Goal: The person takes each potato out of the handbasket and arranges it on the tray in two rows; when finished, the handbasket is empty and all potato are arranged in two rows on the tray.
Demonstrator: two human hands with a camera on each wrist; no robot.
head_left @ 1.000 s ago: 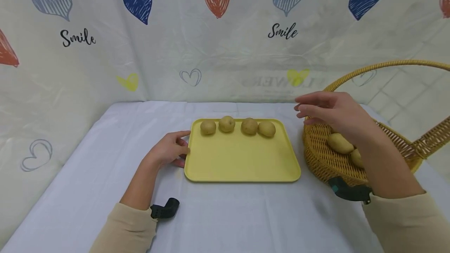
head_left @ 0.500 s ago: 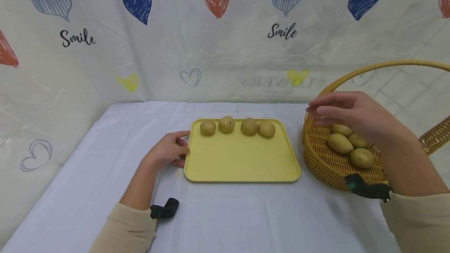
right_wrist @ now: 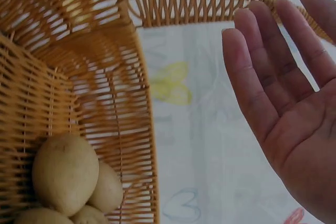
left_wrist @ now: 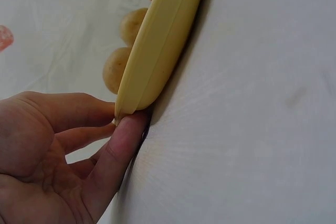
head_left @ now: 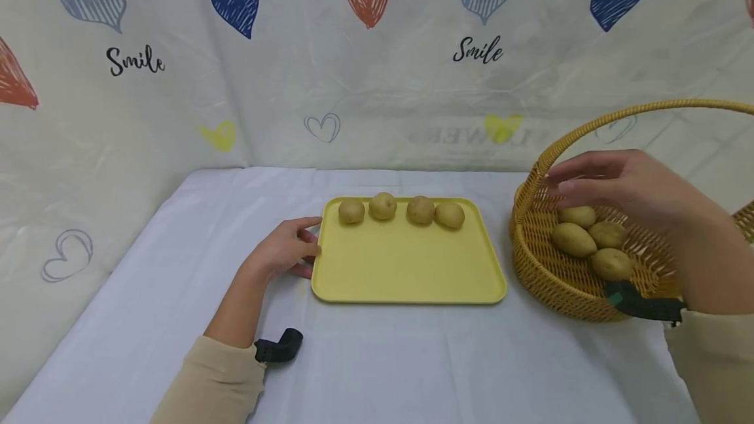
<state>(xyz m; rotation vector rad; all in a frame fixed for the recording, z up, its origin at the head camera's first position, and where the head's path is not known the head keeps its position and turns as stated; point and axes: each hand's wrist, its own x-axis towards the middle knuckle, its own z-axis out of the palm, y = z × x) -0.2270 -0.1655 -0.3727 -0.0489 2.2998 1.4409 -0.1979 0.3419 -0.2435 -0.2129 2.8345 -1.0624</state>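
Observation:
At the left edge of a yellow tray (head_left: 406,267), my left hand (head_left: 287,248) holds the rim between its digits. The left wrist view shows this left hand (left_wrist: 68,156) with one digit under the edge and others at the rim's upper side. Several potatoes (head_left: 383,206) line the tray's far side. My right hand (head_left: 642,188) hovers over a wicker basket (head_left: 530,267), holding nothing. More potatoes (head_left: 573,241) lie inside, below the palm. From the right wrist, the same right hand (right_wrist: 299,98) shows extended fingers, apart from the potatoes (right_wrist: 65,174).
The basket's tall arched handle (head_left: 636,110) rises behind the right hand. A white cloth (head_left: 400,365) covers the table. Behind it hangs a pale curtain (head_left: 283,84) printed with hearts and "Smile". A small black device (head_left: 279,347) is strapped at the left wrist.
My right hand has moved right, from beside the basket's left rim to above its inside, uncovering more potatoes. The left hand stays at the tray. The head view has shifted slightly.

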